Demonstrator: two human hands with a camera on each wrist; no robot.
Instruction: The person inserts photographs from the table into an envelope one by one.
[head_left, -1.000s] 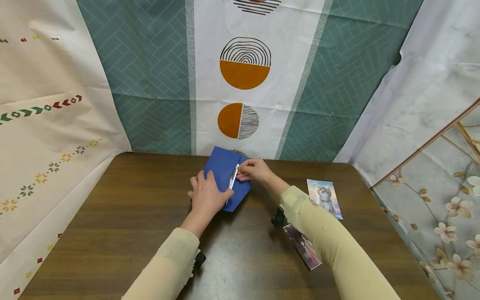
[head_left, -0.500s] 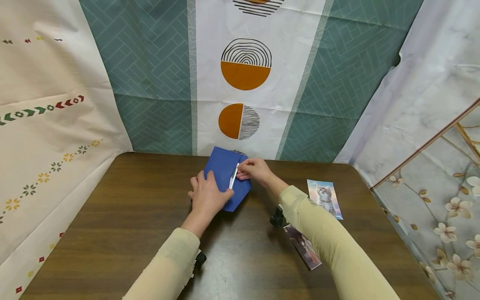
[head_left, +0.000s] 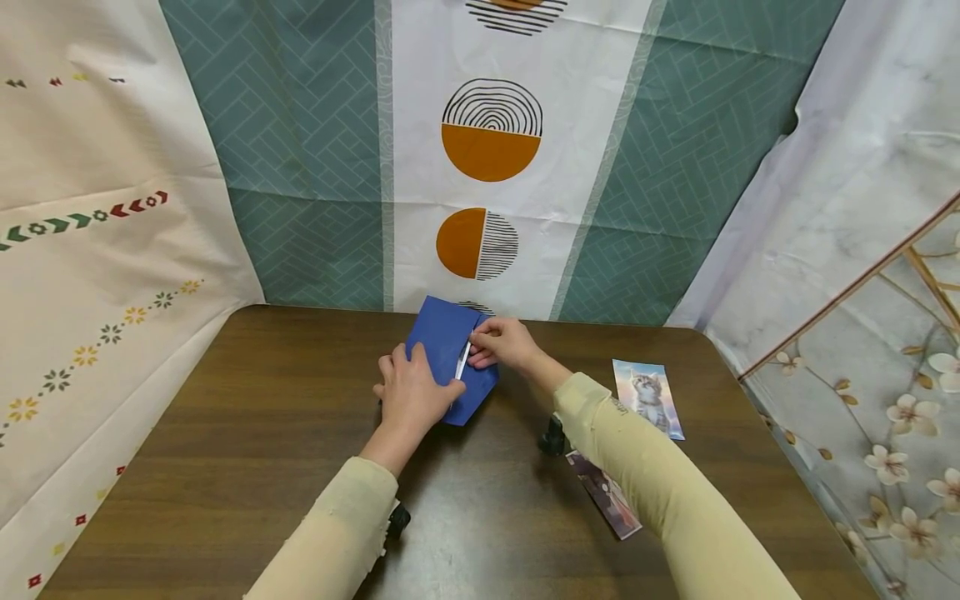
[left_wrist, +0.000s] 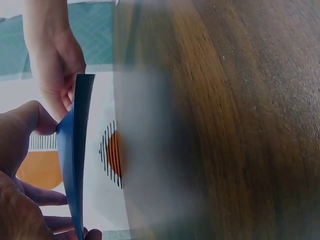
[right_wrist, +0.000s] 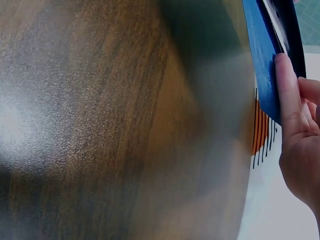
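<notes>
A blue paper envelope [head_left: 441,329] is held up tilted over the far middle of the table. My left hand [head_left: 412,390] grips its left side, thumb on the near face; in the left wrist view the other fingers reach the back of the envelope [left_wrist: 75,165]. Inside the envelope's mouth sits a white-edged card [head_left: 462,362], mostly hidden, with only a thin strip showing. My right hand [head_left: 510,344] pinches at this strip from the right. In the right wrist view one finger lies along the opening, close by the card [right_wrist: 274,21], and the thumb is on the far side.
On the right of the brown wooden table [head_left: 285,467] lies a kitten picture [head_left: 647,396]. Nearer, a dark picture [head_left: 609,493] with a figure lies partly under the right sleeve. A patterned curtain [head_left: 491,233] hangs behind the table's far edge.
The right hand has shifted slightly left toward the envelope, and less of the white-edged card shows at the mouth. The left hand keeps its grip, and the pictures stay put.
</notes>
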